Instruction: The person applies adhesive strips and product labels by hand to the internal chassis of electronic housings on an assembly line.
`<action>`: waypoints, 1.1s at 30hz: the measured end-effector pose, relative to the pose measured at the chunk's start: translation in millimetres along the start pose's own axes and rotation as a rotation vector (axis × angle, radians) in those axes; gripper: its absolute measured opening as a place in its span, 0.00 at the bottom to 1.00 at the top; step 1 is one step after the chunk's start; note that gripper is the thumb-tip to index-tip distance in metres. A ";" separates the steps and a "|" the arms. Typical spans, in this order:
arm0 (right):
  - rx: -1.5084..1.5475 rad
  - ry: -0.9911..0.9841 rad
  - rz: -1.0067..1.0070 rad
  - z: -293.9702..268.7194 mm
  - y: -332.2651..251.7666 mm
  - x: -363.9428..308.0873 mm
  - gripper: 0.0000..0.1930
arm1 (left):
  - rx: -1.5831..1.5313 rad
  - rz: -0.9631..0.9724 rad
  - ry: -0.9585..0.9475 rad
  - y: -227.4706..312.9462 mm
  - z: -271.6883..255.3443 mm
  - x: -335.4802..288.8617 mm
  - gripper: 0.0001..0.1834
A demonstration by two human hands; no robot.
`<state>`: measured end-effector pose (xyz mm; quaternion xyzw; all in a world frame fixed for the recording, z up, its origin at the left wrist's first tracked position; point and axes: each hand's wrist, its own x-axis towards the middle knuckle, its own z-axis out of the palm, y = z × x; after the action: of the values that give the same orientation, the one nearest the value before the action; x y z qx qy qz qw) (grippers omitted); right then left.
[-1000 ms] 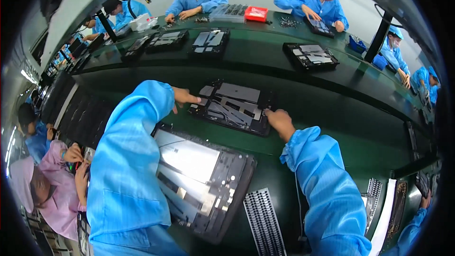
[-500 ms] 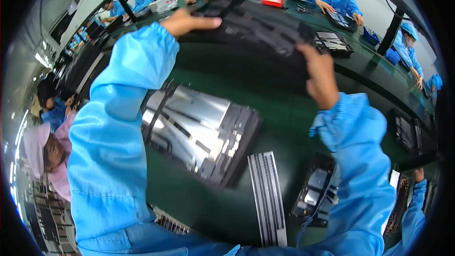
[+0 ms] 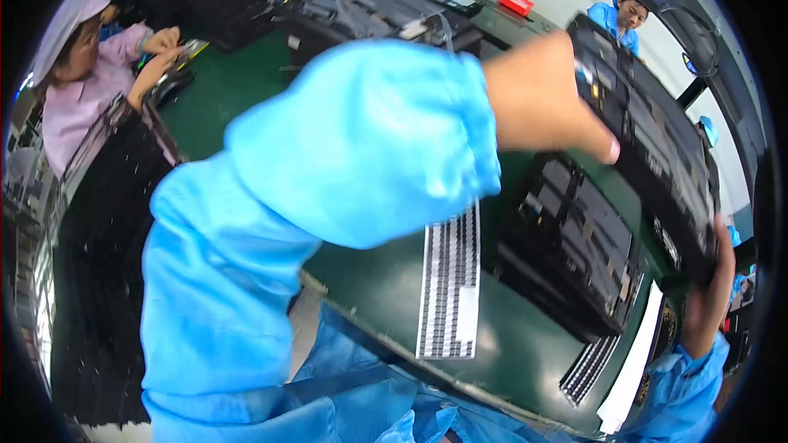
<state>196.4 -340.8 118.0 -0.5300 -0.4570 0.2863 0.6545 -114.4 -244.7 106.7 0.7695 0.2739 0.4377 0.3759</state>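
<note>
The green desk point(image 3: 386, 295) runs from near left to far right, and above its right part both hands carry a large black panel point(image 3: 657, 156), tilted on edge and raised clear of the desk. The left hand point(image 3: 542, 98) is closed on the panel's far upper edge, thumb on the near face; the right hand point(image 3: 710, 279) grips the lower near corner, fingers wrapped round the rim. To carry it well, I judge the two grips should stay on opposite edges, the panel kept level between them and away from the second black panel point(image 3: 574, 254), which lies flat on the desk just beneath with small metal parts on its face; a swing of the lower corner could knock it. Near this lies a long strip point(image 3: 450, 287) of small white and grey squares in rows, pointing away from the near edge, and a second, darker strip point(image 3: 589, 369) lies to its right, beside a white sheet point(image 3: 632, 377) at the desk's near right edge. Far across the desk stands a grey machine point(image 3: 369, 12), and beyond it a small red box point(image 3: 517, 3). At far left a person in a pink coat point(image 3: 70, 107) works; another in a blue coat and cap point(image 3: 620, 16) sits at far right. I can make out no labels or signs.
</note>
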 end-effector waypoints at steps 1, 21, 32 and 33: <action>0.038 0.031 0.057 -5.6 9.4 -13.7 0.16 | -0.008 0.083 0.052 -11.9 16.3 -15.9 0.34; -0.081 0.137 0.056 -12.4 103.0 -59.9 0.16 | 0.126 -0.234 0.025 -68.4 75.7 -65.7 0.48; -0.688 0.048 -0.381 33.6 59.3 -136.4 0.13 | 0.292 0.112 -0.024 -87.0 26.3 -103.7 0.32; -0.749 -0.224 -0.408 49.5 59.3 -150.9 0.11 | 0.442 0.181 -0.062 -88.1 23.4 -115.9 0.28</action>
<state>95.1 -432.8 18.0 -0.5951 -0.6929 0.0214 0.4065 -156.0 -289.7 -27.4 0.8676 0.2811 0.3751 0.1658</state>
